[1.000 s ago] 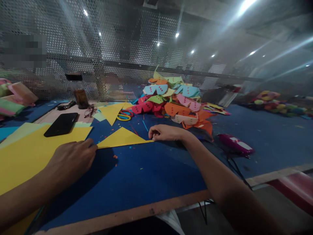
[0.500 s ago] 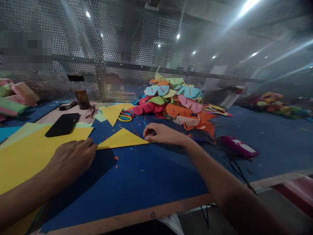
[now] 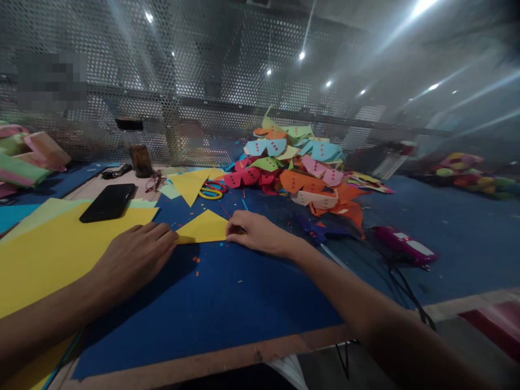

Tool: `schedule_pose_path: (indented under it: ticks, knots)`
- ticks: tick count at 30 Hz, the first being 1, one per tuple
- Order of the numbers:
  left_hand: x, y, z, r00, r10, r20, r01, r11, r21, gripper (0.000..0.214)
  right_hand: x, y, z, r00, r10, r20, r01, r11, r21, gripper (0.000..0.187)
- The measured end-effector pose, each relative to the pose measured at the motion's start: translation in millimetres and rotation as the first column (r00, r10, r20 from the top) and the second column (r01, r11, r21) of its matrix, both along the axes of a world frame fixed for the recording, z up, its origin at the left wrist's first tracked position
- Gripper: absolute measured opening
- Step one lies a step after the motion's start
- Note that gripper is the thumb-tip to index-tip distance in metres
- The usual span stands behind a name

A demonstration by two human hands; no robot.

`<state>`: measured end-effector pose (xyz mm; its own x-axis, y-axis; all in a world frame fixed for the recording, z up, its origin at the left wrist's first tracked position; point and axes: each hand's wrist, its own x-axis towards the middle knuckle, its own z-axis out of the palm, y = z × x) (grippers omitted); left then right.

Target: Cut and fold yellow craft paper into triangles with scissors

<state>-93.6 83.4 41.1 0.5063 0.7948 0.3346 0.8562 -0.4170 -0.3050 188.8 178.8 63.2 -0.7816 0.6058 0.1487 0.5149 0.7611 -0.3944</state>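
A folded yellow paper triangle (image 3: 204,227) lies on the blue tabletop (image 3: 227,292) between my hands. My left hand (image 3: 136,257) rests on its left corner with fingers stretched flat, partly over a large yellow sheet (image 3: 44,254). At the triangle's right corner my right hand (image 3: 255,233) has its fingers curled and is pinching the paper against the table.
A black phone (image 3: 108,202) lies on the yellow sheet. Behind are another yellow triangle (image 3: 190,184), yellow-handled scissors (image 3: 211,190), a dark jar (image 3: 140,157) and a heap of coloured paper cut-outs (image 3: 296,168). A magenta tool (image 3: 404,246) with a cable lies at right. Perforated metal wall behind.
My right hand has slid left along the triangle's edge, bringing the right corner inward so the triangle looks narrower. My left hand has shifted slightly right onto the left corner.
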Motion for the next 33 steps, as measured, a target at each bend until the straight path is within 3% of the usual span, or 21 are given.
schedule_pose_path:
  ticks: [5, 12, 19, 26, 29, 33]
  knots:
    - [-4, 5, -3.8, 0.993, -0.082, 0.080, 0.086, 0.995, -0.055, 0.028, -3, 1, -5.4, 0.999, 0.029, -0.013, -0.028, 0.997, 0.071, 0.007]
    - [-7, 13, -9.7, 0.964, -0.076, 0.255, 0.095, 0.993, -0.064, 0.033, -12, -5, -9.9, 0.999, 0.046, -0.004, -0.045, 0.988, 0.149, 0.006]
    - [-4, 14, -9.4, 0.900, -0.027, 0.436, 0.074, 0.993, -0.091, 0.030, -18, -10, -6.2, 0.998, -0.034, -0.060, 0.039, 0.997, 0.074, 0.005]
    - [-2, 14, -6.7, 0.890, -0.032, 0.454, 0.091, 0.990, -0.109, 0.027, -18, -12, -5.2, 0.992, -0.046, -0.114, 0.046, 0.999, 0.000, 0.007]
    - [-2, 14, -8.0, 0.897, -0.048, 0.439, 0.111, 0.987, -0.118, 0.027, -17, -11, -8.0, 0.995, 0.004, -0.103, 0.003, 0.997, 0.076, 0.016]
    - [-3, 14, -8.9, 0.890, -0.080, 0.449, 0.144, 0.983, -0.110, 0.024, -16, -10, -10.0, 0.998, 0.045, -0.040, -0.037, 0.985, 0.169, 0.011]
